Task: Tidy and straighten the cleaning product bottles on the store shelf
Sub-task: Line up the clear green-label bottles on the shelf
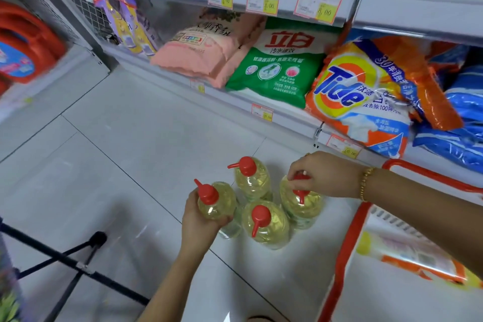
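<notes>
Four red-capped bottles (pixel 265 225) cluster on the floor (pixel 130 151) below the Tide bag (pixel 360 97); your left hand (pixel 198 219) grips one, your right hand (pixel 324 175) pinches another's cap (pixel 300 192); shelving apparently remains.

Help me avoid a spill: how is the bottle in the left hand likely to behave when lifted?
Probably heavy for its size: the bottle looks full of yellow liquid up to its red cap. Perhaps slippery too, since its clear plastic looks smooth and the left hand wraps only one side. Set down carelessly, it could tip, being tall.
</notes>
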Tool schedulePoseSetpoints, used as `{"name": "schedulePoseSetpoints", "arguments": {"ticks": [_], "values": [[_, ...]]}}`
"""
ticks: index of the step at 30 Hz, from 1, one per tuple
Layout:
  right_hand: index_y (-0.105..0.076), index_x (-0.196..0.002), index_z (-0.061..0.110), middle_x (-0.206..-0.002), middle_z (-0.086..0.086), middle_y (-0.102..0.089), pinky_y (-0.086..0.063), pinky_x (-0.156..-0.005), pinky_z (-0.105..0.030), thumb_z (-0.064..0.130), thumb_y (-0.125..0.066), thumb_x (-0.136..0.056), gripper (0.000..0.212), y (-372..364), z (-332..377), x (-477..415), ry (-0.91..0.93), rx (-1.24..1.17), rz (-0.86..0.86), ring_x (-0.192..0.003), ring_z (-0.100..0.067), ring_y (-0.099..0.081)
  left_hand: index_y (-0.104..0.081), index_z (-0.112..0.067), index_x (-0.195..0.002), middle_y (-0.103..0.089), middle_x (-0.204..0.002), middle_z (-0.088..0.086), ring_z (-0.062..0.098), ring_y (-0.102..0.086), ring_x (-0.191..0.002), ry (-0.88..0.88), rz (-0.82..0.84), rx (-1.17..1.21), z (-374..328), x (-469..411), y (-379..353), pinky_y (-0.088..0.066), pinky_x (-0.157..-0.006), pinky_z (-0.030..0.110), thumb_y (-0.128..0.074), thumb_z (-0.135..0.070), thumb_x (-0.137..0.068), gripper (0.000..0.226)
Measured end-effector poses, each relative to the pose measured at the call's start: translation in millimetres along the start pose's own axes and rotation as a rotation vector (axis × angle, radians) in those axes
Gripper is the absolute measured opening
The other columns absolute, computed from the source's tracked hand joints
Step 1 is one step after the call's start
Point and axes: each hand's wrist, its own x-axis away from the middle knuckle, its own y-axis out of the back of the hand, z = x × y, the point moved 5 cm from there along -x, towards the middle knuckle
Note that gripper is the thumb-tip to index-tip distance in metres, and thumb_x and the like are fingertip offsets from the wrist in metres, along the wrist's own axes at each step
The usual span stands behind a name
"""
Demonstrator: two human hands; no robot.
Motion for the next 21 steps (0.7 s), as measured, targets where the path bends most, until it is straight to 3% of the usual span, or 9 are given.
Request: {"name": "schedulePoseSetpoints", "arguments": {"ticks": [2,5,7,11,13,15,18,21], "values": [[-0.068,-0.105,0.023,-0.101,0.005,-0.067,-0.047,-0.085,-0.029,0.037,-0.06,-0.088,0.024,0,1,3,0.006,0.022,0.001,-0.094,-0.011,-0.059,-0.048,-0.035,-0.116,-0.061,-0.113,-0.012,-0.002,-0.057,-0.095,-0.036,-0.012,-0.014,-4,3,-4,-0.04,-0.07,0.01,-0.089,-0.014,-0.059,0.074],[-0.063,-0.114,0.023,-0.108,0.002,-0.065,-0.044,-0.085,-0.026,0.034,-0.06,-0.089,0.028,-2,3,9,0.021,0.041,-0.013,-0.095,-0.012,-0.056,-0.048,-0.045,-0.095,-0.063,-0.092,-0.03,-0.015,-0.057,-0.087,-0.114,0.008,-0.065,-18,9,-3,-0.04,-0.067,0.003,-0.086,-0.007,-0.062,0.063],[-0.061,-0.117,0.023,-0.11,0.0,-0.064,-0.041,-0.083,-0.025,0.034,-0.059,-0.089,0.03,-2,4,13,0.034,0.054,-0.019,-0.092,-0.011,-0.052,-0.051,-0.046,-0.092,-0.064,-0.084,-0.028,-0.018,-0.057,-0.081,-0.12,0.045,-0.134,-23,10,-2,-0.039,-0.063,0.001,-0.084,-0.009,-0.066,0.056],[-0.062,-0.119,0.025,-0.111,0.0,-0.063,-0.039,-0.083,-0.024,0.032,-0.06,-0.089,0.031,7,15,32,0.067,0.098,-0.033,-0.101,-0.015,-0.055,-0.057,-0.02,-0.104,-0.066,-0.09,-0.004,0.016,-0.059,-0.079,0.041,0.092,-0.459,-24,12,3,-0.041,-0.064,0.024,-0.07,-0.035,-0.079,0.031],[-0.066,-0.113,0.023,-0.106,0.002,-0.066,-0.043,-0.085,-0.027,0.031,-0.06,-0.089,0.026,19,25,48,0.088,0.122,-0.054,-0.101,-0.015,-0.057,-0.055,-0.012,-0.081,-0.059,-0.072,-0.001,0.021,-0.054,-0.071,0.089,0.111,-0.704,-35,23,10,-0.037,-0.058,0.027,-0.06,-0.035,-0.085,0.025],[-0.069,-0.1,0.02,-0.092,0.005,-0.066,-0.045,-0.08,-0.028,0.03,-0.059,-0.089,0.018,38,33,70,0.107,0.165,-0.1,-0.094,-0.016,-0.06,-0.047,-0.012,-0.065,-0.05,-0.062,-0.001,0.019,-0.05,-0.062,0.061,0.029,-0.806,-62,39,23,-0.033,-0.051,0.026,-0.059,-0.033,-0.087,0.033],[-0.057,-0.068,0.021,-0.062,0.008,-0.05,-0.034,-0.063,-0.029,0.036,-0.059,-0.09,0.027,87,32,117,0.062,0.212,-0.274,-0.071,-0.016,-0.052,-0.061,-0.007,-0.067,-0.063,-0.064,0.004,0.018,-0.053,-0.059,-0.197,0.007,-0.744,-128,62,28,-0.039,-0.053,0.026,-0.063,-0.032,-0.086,0.031],[-0.047,-0.055,0.012,-0.05,-0.003,-0.043,-0.029,-0.058,-0.036,0.043,-0.059,-0.088,0.047,150,13,181,-0.044,0.216,-0.513,-0.053,-0.017,-0.039,-0.066,-0.013,-0.065,-0.065,-0.058,-0.004,0.008,-0.057,-0.055,-0.578,0.124,-0.543,-225,98,6,-0.04,-0.053,0.016,-0.068,-0.035,-0.086,0.03]]}}
